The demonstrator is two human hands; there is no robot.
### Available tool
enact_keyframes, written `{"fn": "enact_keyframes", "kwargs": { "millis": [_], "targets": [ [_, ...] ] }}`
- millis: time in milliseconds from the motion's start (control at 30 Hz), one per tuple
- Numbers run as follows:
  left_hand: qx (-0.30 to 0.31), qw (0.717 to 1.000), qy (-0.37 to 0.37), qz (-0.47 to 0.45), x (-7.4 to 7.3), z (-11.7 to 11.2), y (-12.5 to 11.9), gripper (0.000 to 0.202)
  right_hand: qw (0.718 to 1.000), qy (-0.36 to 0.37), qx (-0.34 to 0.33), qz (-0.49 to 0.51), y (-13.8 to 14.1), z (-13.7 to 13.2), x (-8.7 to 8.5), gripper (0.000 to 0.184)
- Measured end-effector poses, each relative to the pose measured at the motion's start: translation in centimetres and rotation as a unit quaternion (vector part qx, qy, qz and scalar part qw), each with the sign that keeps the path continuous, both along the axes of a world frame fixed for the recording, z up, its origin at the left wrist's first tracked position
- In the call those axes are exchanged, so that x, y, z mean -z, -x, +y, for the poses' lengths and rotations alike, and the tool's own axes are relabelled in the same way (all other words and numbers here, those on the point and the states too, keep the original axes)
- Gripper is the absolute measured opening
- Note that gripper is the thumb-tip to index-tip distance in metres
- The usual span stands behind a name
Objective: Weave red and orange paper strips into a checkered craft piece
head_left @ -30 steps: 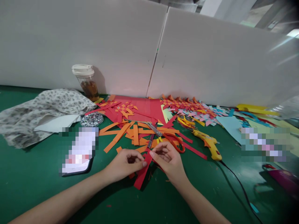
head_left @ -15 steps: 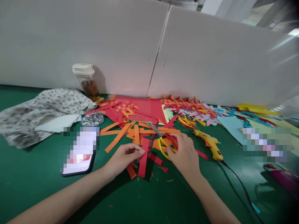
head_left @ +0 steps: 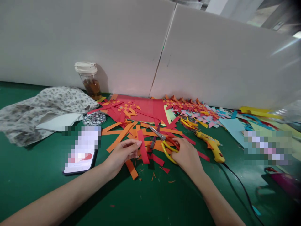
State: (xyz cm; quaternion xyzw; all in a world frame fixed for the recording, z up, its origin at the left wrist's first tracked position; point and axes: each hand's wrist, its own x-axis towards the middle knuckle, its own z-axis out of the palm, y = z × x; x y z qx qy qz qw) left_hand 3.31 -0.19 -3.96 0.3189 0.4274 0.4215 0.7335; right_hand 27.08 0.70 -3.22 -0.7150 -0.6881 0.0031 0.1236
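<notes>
Between the thumb and fingers of my left hand (head_left: 125, 153) is a red paper strip (head_left: 144, 150), tilted over the pile. My right hand (head_left: 187, 155) grips a pair of scissors (head_left: 168, 146) by its red and yellow handles, with the metal blades pointing left and away from me. The blades lie just to the right of the strip, not touching it. Orange paper strips (head_left: 121, 135) lie loose beneath and beyond both hands. A dark-handled slim tool (head_left: 154, 141), not clear in kind, lies between the hands.
A yellow glue gun (head_left: 213, 146) with a black cord lies to the right. At the left are a phone (head_left: 82, 153), patterned cloth (head_left: 51, 103) and a lidded cup (head_left: 90, 83). Woven paper fish (head_left: 127, 108) lie on red sheets (head_left: 145, 106) by the grey partition (head_left: 105, 37).
My right hand has taken the scissors up by the handles. The red strip in my left hand has swung to tilt the other way and moved slightly away from me.
</notes>
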Motion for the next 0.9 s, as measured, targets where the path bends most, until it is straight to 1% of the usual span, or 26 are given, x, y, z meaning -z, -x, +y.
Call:
{"fn": "enact_keyframes", "kwargs": {
  "millis": [67,167,233,300,367,400,500,567,600,633,667,700,733,767,800,833,900],
  "targets": [
    [0.009,1.000,0.000,-0.010,-0.1,0.0,0.0,0.020,1.000,-0.015,0.020,0.002,-0.1,-0.1,-0.3,0.031],
    [0.014,1.000,-0.002,-0.018,-0.1,0.0,0.0,0.020,0.994,-0.094,0.041,0.039,-0.1,-0.3,-0.5,0.025],
    [0.010,1.000,-0.003,-0.027,0.1,0.1,0.0,0.020,0.986,-0.145,0.021,0.081,0.2,-0.6,-0.5,0.025],
    [0.001,0.999,-0.003,-0.045,0.3,0.3,0.1,0.019,0.979,-0.165,-0.018,0.116,0.8,-0.9,-0.4,0.028],
    [-0.012,0.998,0.001,-0.062,0.5,0.3,0.1,0.018,0.979,-0.157,-0.057,0.120,1.7,-1.2,-0.2,0.032],
    [-0.018,0.998,0.003,-0.068,0.6,0.4,0.2,0.018,0.981,-0.146,-0.072,0.106,2.1,-1.4,-0.2,0.033],
    [-0.035,0.996,0.007,-0.076,0.5,0.3,0.1,0.017,0.987,-0.110,-0.090,0.081,3.3,-2.0,-0.4,0.037],
    [-0.049,0.996,0.013,-0.075,0.4,0.2,0.1,0.017,0.986,-0.079,-0.084,0.120,4.0,-2.4,-0.5,0.037],
    [-0.055,0.996,0.016,-0.075,0.3,0.2,0.0,0.018,0.982,-0.061,-0.076,0.162,4.4,-2.5,-0.5,0.036],
    [-0.058,0.995,0.018,-0.074,0.3,0.2,0.0,0.018,0.972,-0.042,-0.067,0.219,4.8,-2.6,-0.5,0.034],
    [-0.057,0.995,0.018,-0.074,0.2,0.2,-0.1,0.018,0.956,-0.022,-0.061,0.288,5.2,-2.7,-0.5,0.033],
    [-0.056,0.996,0.014,-0.074,0.2,0.2,-0.1,0.018,0.931,-0.007,-0.054,0.362,5.6,-2.7,-0.3,0.033],
    [-0.052,0.996,0.009,-0.075,0.3,0.2,-0.2,0.017,0.900,0.014,-0.057,0.432,6.0,-2.8,-0.1,0.034],
    [-0.050,0.996,0.005,-0.074,0.3,0.3,-0.2,0.017,0.870,0.027,-0.064,0.489,6.4,-2.8,0.1,0.035],
    [-0.048,0.996,0.000,-0.074,0.4,0.3,-0.2,0.017,0.846,0.037,-0.069,0.528,6.8,-2.9,0.3,0.037],
    [-0.047,0.996,-0.003,-0.073,0.4,0.3,-0.3,0.017,0.831,0.041,-0.070,0.550,7.0,-2.9,0.6,0.038],
    [-0.046,0.996,-0.005,-0.069,0.4,0.3,-0.3,0.016,0.822,0.040,-0.066,0.565,7.3,-2.9,1.0,0.040]
  ]
}}
